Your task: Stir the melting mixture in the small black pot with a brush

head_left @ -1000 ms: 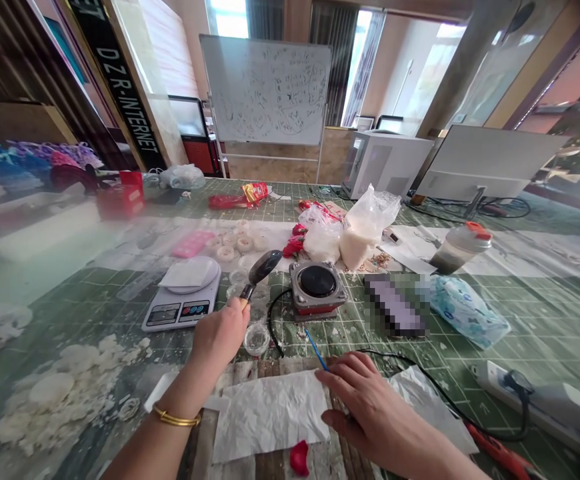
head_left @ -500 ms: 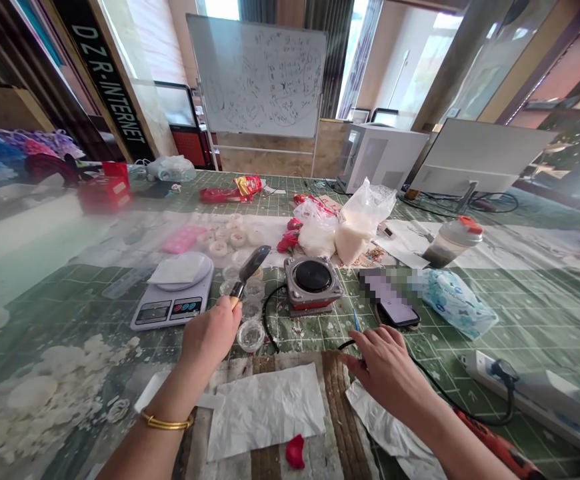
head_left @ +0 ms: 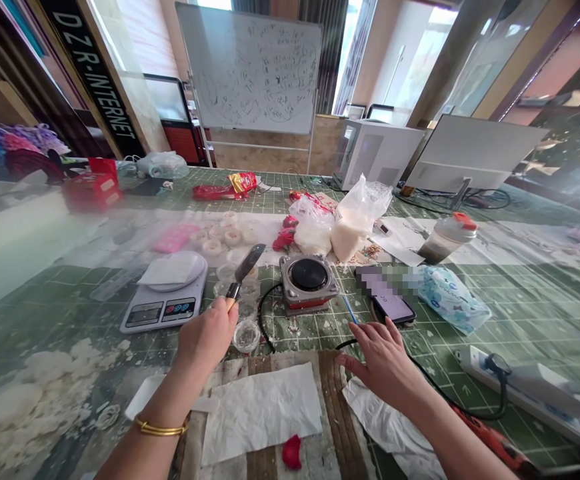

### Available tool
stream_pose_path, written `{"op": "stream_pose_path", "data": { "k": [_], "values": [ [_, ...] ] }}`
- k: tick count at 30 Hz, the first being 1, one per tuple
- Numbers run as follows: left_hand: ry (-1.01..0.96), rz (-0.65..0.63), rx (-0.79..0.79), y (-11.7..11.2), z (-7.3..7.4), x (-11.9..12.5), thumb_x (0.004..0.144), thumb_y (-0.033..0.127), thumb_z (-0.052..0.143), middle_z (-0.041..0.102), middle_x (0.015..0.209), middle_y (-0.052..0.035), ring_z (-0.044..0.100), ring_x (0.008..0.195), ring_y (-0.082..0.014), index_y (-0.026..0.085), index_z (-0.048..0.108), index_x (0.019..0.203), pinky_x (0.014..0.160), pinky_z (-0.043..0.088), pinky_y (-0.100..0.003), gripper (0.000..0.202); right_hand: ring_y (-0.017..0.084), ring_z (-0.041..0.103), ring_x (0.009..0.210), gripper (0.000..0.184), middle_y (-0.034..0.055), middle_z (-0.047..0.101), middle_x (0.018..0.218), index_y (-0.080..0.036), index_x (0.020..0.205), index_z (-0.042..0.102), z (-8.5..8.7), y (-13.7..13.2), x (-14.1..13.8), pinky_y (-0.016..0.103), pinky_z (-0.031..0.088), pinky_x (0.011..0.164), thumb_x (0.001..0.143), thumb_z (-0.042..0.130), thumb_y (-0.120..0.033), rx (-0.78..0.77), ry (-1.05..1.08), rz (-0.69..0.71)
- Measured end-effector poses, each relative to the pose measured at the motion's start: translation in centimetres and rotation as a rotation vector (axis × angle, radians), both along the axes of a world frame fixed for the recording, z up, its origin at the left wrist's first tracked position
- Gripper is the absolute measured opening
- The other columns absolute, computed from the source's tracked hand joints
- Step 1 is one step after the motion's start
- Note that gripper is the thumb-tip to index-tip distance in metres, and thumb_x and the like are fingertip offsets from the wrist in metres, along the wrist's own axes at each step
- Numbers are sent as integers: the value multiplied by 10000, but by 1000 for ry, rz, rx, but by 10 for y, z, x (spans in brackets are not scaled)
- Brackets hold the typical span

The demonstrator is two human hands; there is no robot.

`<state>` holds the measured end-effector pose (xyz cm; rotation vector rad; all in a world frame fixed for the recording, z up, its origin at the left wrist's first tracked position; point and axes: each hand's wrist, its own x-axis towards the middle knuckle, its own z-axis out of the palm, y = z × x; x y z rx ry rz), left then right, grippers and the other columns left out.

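left hand (head_left: 206,337): closed in a fist round the wooden end of a spoon (head_left: 243,270), gold bangle (head_left: 159,427) on the wrist
right hand (head_left: 381,357): fingers loosely spread, palm down, pinching a thin blue stick (head_left: 349,310) that points toward 11 o'clock from the knuckles
writing: dark banner (head_left: 93,80) at 10 o'clock reads "dz r-internet" in white letters; whiteboard (head_left: 250,70) at 12 o'clock is covered in scribbles too small to read; blue print on the tissue pack (head_left: 453,299) cannot be made out
spoon: dark metal bowl turned on edge, slim neck, pale handle hidden in the fist; held up over small clear cups (head_left: 246,335), tilted toward 1 o'clock
burner (head_left: 309,283): square grey body, round black top, red base, just at 1 o'clock of the spoon, black cord curling off its left side
scale (head_left: 163,298): white, round plate with a sheet of paper on it, coloured buttons, at 10 o'clock of the left hand
phone (head_left: 387,300): at 12 o'clock of the right hand, partly blurred
white paper (head_left: 263,413): crumpled, between the forearms, with a red petal (head_left: 291,452) at its near edge
table (head_left: 520,300): green gridded mat, white crumbs at 8 o'clock
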<state>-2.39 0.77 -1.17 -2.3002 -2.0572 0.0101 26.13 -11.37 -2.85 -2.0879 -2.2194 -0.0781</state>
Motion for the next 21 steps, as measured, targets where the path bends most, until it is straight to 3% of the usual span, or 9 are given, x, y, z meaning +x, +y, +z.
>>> {"op": "stream_pose_path", "data": {
  "k": [7,12,14,17,21],
  "values": [
    [-3,-7,-2,-1,0,1,909,375,261,698,721,-136,672,680,-298,138,559,912,506,391,-311,381,293,512,1086,552,109,637,1071,-137,1211,521,-1,3,3,554,199,1037,863,385,-544,-53,22,-22],
    [-1,-5,0,0,-2,0,911,380,259,699,729,-136,672,690,-295,142,556,897,511,387,-309,381,300,497,1124,535,114,575,1207,-193,1242,481,12,-19,17,537,287,985,837,432,-539,-2,57,-86],
    [-2,0,-7,1,-3,-2,910,386,261,700,725,-131,672,687,-295,148,553,888,503,382,-307,378,284,549,1036,434,100,617,1106,-211,1121,552,18,-36,22,471,386,885,840,431,-519,-53,79,-146],
    [-3,10,-15,3,-5,-3,911,393,260,702,728,-128,672,682,-298,152,550,884,490,374,-307,378,249,612,817,257,65,651,864,-210,873,594,20,-59,25,398,430,741,848,443,-416,-249,109,-229],
    [-5,5,-13,2,-6,-2,912,391,262,698,718,-126,668,672,-295,150,544,889,493,364,-305,372,225,623,767,117,54,648,821,-203,834,577,6,-73,23,326,420,673,780,510,-282,-358,170,-277]
  ]
}}
